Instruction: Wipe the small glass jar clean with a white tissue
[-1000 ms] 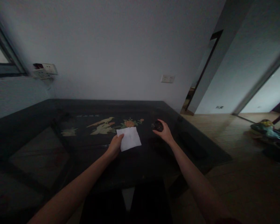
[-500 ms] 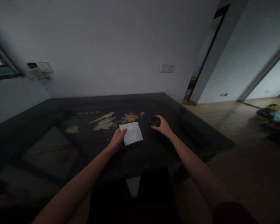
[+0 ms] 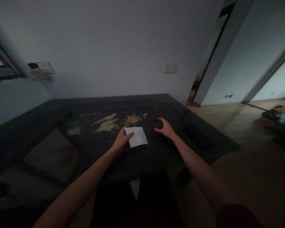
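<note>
My left hand (image 3: 121, 138) pinches a flat square white tissue (image 3: 138, 137) by its left edge, thumb on top and fingers underneath. It is held over the dark tabletop (image 3: 161, 152), just below an inlaid flower picture. To its right, my right hand (image 3: 167, 129) curls its thumb and fingers around the side of a small, dark, round, shiny dish-like object (image 3: 157, 123). The two held things are apart. Dim light hides the round object's detail, and whether it rests on the table I cannot tell.
Inlaid bird and flower pictures (image 3: 106, 123) decorate the glossy table. A dark flat rectangular thing (image 3: 199, 136) lies on its right side. Wall sockets (image 3: 170, 68) are on the wall behind. Bagged items (image 3: 279, 115) lie on the floor at far right.
My left hand has shifted slightly right with the tissue, and more of its fingers show behind the tissue's edge. My right hand keeps nearly the same place and grip.
</note>
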The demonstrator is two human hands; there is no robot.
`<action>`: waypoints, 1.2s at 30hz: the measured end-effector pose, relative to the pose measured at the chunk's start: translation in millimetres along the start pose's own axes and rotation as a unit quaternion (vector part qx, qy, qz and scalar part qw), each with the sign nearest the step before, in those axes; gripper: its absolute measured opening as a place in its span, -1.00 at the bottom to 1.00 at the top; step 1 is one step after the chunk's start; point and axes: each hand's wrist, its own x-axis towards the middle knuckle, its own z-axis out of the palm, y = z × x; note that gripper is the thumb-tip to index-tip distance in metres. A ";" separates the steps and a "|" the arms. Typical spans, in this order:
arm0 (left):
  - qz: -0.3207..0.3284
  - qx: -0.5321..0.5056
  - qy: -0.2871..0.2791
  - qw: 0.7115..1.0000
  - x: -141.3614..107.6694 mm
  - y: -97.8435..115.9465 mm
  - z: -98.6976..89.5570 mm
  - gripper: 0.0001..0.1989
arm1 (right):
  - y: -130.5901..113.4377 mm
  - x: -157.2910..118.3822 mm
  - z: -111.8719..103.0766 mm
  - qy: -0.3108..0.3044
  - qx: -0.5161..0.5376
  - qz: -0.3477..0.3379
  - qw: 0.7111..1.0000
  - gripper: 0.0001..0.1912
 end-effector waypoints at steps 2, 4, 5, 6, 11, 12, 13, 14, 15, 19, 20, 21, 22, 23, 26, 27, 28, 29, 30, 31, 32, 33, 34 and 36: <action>0.004 0.008 -0.004 1.000 -1.1 0.3 0.1 -0.26 | 1.2 -0.2 1.4 -0.002 0.000 0.000 1.000 -0.33; 0.005 0.025 -0.015 1.000 -1.7 -0.5 -0.7 -0.18 | 2.6 -0.5 2.8 -0.004 -0.001 0.003 1.000 -0.34; 0.004 0.036 -0.023 0.999 -1.8 -1.3 -1.3 -0.15 | 3.3 -0.6 3.4 -0.005 -0.002 0.005 1.000 -0.34; 0.003 0.046 -0.033 0.998 -1.8 -2.3 -2.1 -0.14 | 3.9 -0.8 3.9 -0.005 -0.003 0.007 1.000 -0.33; 0.049 0.113 -0.081 0.989 0.9 -6.3 -6.7 -0.24 | 4.1 -0.9 4.4 -0.007 -0.008 0.015 1.000 -0.33; 0.068 0.140 -0.082 0.984 1.7 -6.4 -7.4 -0.32 | 3.9 -0.8 4.3 -0.007 -0.008 0.017 1.000 -0.33; 0.084 0.166 -0.079 0.979 2.2 -6.2 -8.0 -0.42 | 3.7 -0.6 4.2 -0.007 -0.008 0.018 1.000 -0.33; 0.097 0.187 -0.075 0.975 2.3 -5.7 -8.1 -0.52 | 3.6 -0.5 4.3 -0.007 -0.007 0.020 1.000 -0.33; 0.105 0.202 -0.070 0.971 1.7 -5.0 -7.9 -0.59 | 3.6 -0.5 4.4 -0.007 -0.006 0.022 1.000 -0.33; 0.111 0.222 -0.067 0.966 -9.8 0.6 0.2 -0.71 | 4.2 -0.5 5.4 -0.007 0.002 0.025 1.000 -0.32; 0.113 0.226 -0.072 0.965 -14.8 2.7 4.0 -0.73 | 4.4 -0.7 5.6 -0.007 0.005 0.025 1.000 -0.31; 0.113 0.228 -0.080 0.964 -20.2 5.2 8.5 -0.75 | 4.6 -0.9 5.8 -0.008 0.008 0.025 1.000 -0.31; 0.114 0.230 -0.089 0.962 -25.8 8.1 13.5 -0.76 | 4.8 -1.1 5.9 -0.008 0.011 0.025 1.000 -0.31; 0.119 0.234 -0.101 0.960 -31.1 11.3 18.7 -0.76 | 5.0 -1.4 6.1 -0.008 0.014 0.026 1.000 -0.31; 0.117 0.255 -0.155 0.947 -43.4 21.7 34.5 -0.71 | 6.2 -1.5 6.9 -0.008 0.021 0.029 0.999 -0.29; 0.112 0.252 -0.174 0.945 -45.5 24.6 39.3 -0.69 | 6.9 -1.1 7.3 -0.008 0.023 0.031 0.999 -0.28; 0.105 0.238 -0.189 0.947 -46.5 26.7 43.8 -0.67 | 7.8 -0.4 7.8 -0.008 0.026 0.034 0.999 -0.28; 0.099 0.219 -0.200 0.950 -46.4 27.6 47.9 -0.65 | 8.7 0.6 8.4 -0.008 0.028 0.036 0.999 -0.27; 0.092 0.200 -0.207 0.953 -45.3 27.1 51.4 -0.64 | 9.7 1.6 9.0 -0.007 0.031 0.039 0.999 -0.28; 0.084 0.184 -0.210 0.956 -43.4 25.0 54.3 -0.62 | 10.6 2.7 9.5 -0.007 0.034 0.041 0.999 -0.28; 0.078 0.178 -0.210 0.958 -40.8 21.3 56.6 -0.61 | 11.4 3.5 10.1 -0.006 0.037 0.043 0.998 -0.28; 0.071 0.182 -0.210 0.958 -37.8 16.2 58.3 -0.60 | 11.9 3.9 10.5 -0.005 0.040 0.046 0.998 -0.28; 0.071 0.195 -0.211 0.955 -34.6 9.9 59.5 -0.58 | 12.1 3.8 10.9 -0.003 0.044 0.048 0.998 -0.27; 0.113 0.263 -0.212 0.934 -28.7 -4.3 60.1 -0.59 | 11.7 2.6 11.4 0.003 0.054 0.054 0.997 -0.25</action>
